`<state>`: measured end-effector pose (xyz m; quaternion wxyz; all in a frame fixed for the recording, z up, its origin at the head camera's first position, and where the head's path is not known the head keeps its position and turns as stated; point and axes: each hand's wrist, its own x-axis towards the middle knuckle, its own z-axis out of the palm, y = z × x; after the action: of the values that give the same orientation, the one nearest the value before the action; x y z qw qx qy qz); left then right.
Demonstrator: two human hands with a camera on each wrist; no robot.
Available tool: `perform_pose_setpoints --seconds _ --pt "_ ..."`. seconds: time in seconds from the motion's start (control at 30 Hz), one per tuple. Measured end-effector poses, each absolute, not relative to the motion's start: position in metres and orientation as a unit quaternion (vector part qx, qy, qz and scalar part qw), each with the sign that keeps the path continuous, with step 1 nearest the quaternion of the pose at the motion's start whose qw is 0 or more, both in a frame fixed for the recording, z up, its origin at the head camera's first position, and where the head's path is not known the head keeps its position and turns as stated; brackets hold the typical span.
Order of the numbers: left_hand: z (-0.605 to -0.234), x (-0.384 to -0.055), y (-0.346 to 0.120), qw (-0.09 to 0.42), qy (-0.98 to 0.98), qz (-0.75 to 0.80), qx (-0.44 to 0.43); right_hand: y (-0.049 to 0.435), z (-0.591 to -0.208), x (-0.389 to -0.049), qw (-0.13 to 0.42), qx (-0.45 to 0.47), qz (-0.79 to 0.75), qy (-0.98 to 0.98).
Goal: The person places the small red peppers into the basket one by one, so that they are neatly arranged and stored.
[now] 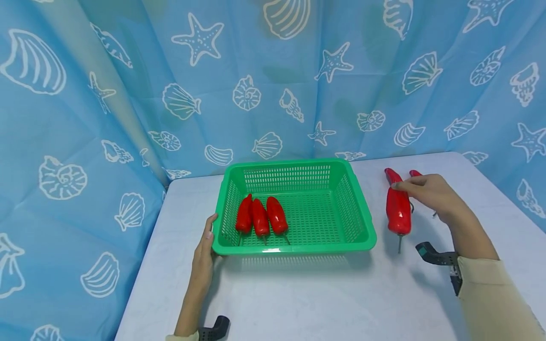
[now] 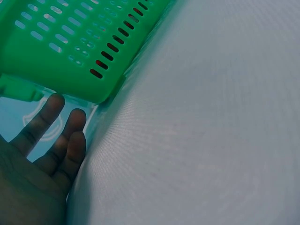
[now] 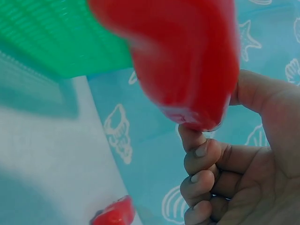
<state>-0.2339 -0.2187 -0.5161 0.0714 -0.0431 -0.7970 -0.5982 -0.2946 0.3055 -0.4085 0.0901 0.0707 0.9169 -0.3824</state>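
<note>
A long red pepper (image 1: 398,210), stem hanging down, is pinched between the thumb and fingertips of my right hand (image 1: 431,192), to the right of the green basket (image 1: 294,247). Seen from the right wrist, the pepper (image 3: 187,61) is bent and glossy, with the thumb behind it and the other fingers (image 3: 197,185) curled below. My left hand (image 1: 204,251) touches the basket's left side near the front corner; in the left wrist view its fingers (image 2: 42,122) extend loosely beside the basket wall (image 2: 70,51). Three red peppers (image 1: 260,218) lie side by side in the basket's left part.
Another red pepper (image 1: 414,173) lies on the white table (image 1: 298,298) behind my right hand, mostly hidden by it. A blue curtain (image 1: 256,118) with white shells and starfish hangs along the table's back and left side.
</note>
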Motion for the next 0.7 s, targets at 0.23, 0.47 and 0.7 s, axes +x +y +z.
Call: perform_pose_setpoints --seconds 0.23,0.47,0.7 --pt "-0.515 -0.234 -0.218 0.072 -0.794 -0.602 -0.039 0.299 -0.396 -0.295 0.089 0.067 -0.386 0.916" --pt "-0.516 -0.236 -0.219 0.069 -0.794 -0.603 -0.047 0.287 -0.39 -0.297 0.082 0.048 -0.39 0.916" --pt "-0.516 -0.234 -0.219 0.071 -0.788 -0.61 -0.05 0.274 -0.383 -0.303 0.06 0.003 -0.398 0.915"
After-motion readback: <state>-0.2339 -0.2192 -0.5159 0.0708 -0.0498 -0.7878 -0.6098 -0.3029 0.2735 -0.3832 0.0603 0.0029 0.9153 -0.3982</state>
